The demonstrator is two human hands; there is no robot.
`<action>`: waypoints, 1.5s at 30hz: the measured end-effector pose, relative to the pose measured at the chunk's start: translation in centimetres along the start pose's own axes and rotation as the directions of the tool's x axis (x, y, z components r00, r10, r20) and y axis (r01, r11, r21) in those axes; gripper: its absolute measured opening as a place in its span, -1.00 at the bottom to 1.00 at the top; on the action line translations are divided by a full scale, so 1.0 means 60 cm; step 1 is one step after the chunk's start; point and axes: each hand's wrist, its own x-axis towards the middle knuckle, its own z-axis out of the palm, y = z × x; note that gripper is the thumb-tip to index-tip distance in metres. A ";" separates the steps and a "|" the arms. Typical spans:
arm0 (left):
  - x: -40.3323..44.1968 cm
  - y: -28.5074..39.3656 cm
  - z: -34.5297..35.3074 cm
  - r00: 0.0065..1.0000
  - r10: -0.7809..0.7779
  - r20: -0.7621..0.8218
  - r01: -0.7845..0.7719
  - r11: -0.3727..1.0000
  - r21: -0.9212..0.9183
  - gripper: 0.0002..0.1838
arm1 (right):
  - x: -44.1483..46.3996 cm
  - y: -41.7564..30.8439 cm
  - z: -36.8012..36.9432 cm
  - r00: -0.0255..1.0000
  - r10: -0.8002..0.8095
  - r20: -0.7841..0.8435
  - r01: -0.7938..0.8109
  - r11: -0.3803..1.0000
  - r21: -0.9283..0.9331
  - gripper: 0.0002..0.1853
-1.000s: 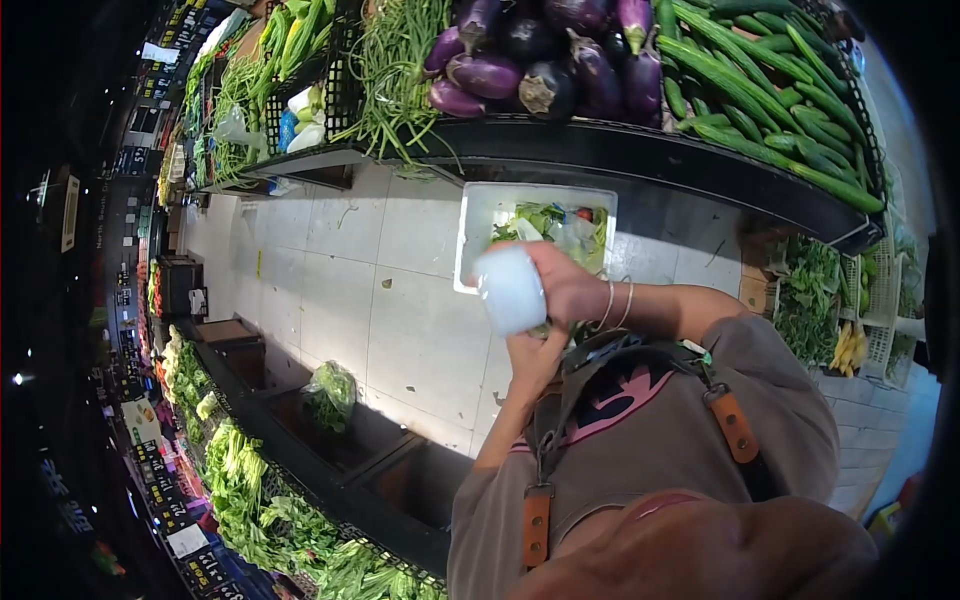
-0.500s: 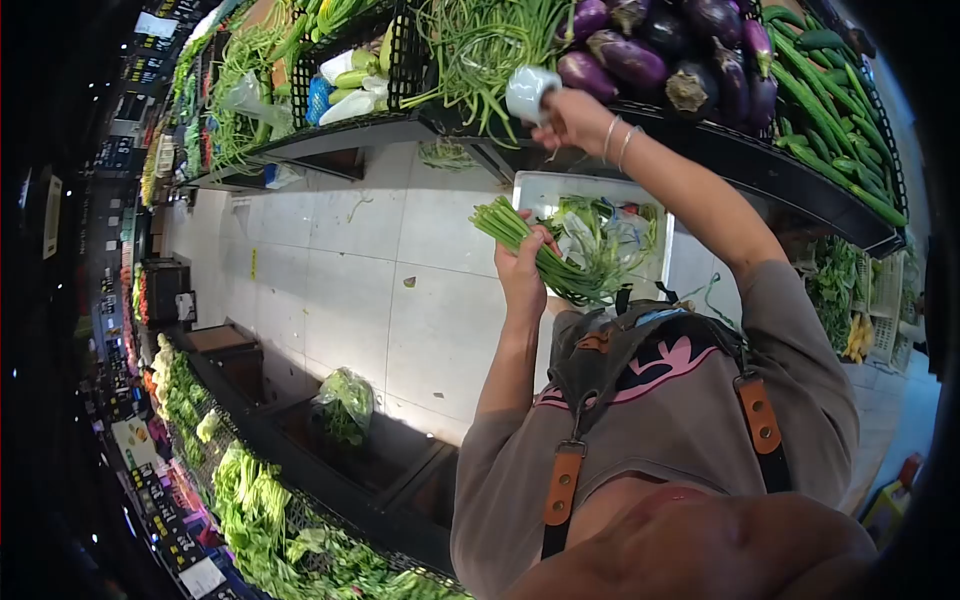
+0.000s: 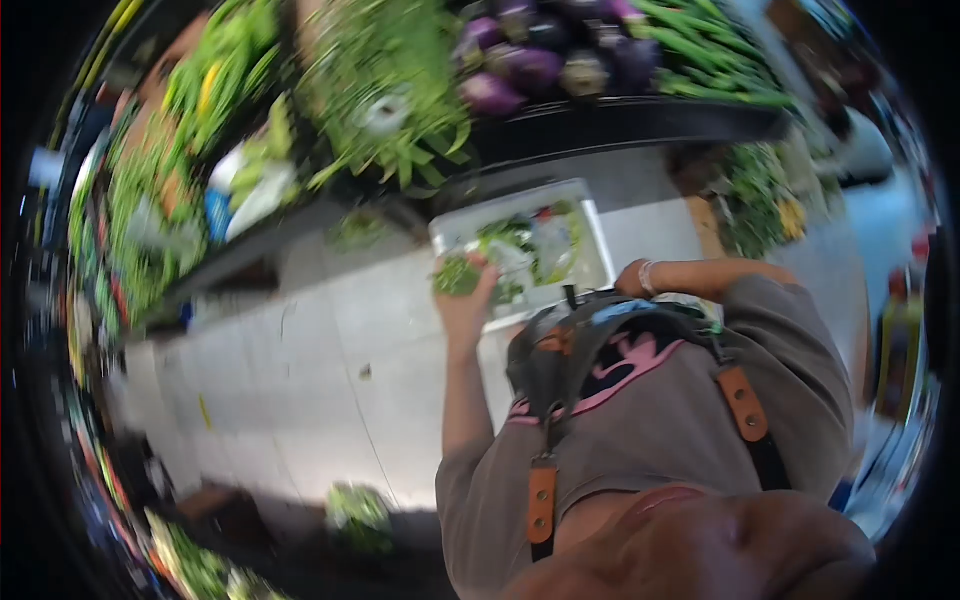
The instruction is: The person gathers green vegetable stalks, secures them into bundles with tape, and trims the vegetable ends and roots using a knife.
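My left hand is wrapped around a bunch of thin green stalks, held over the near left corner of a white box. Leafy scraps and clear plastic lie inside that box. At the front of my apron is my right hand, with bracelets on the wrist. Its fingers are hidden and blurred near the apron's top edge. A white roll, which looks like tape, rests on the heap of long green stalks on the shelf.
Eggplants and long green vegetables fill the shelf ahead, behind its black front edge. A bagged leafy vegetable sits low behind on the left. More greens stand at the right.
My right hand has let go of the white roll, leaving it on the green stalks, and come back to my apron. My left hand still holds the bunch, now turned end-on. The view has shifted.
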 end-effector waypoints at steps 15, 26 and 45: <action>0.020 0.006 0.273 0.870 0.117 0.478 -0.242 0.947 0.209 -0.74 | -0.359 0.079 0.152 0.884 0.273 -0.380 0.243 0.425 0.872 -0.73; -0.045 0.042 0.354 0.845 -0.123 0.521 0.045 0.986 0.160 -0.81 | -0.394 0.036 0.036 0.179 0.466 -0.867 0.645 0.610 0.461 -0.83; -0.093 0.070 0.190 0.814 -0.269 0.515 0.041 0.911 0.410 -0.63 | -0.294 -0.114 -0.048 0.245 0.180 -0.953 0.465 0.840 0.278 -0.69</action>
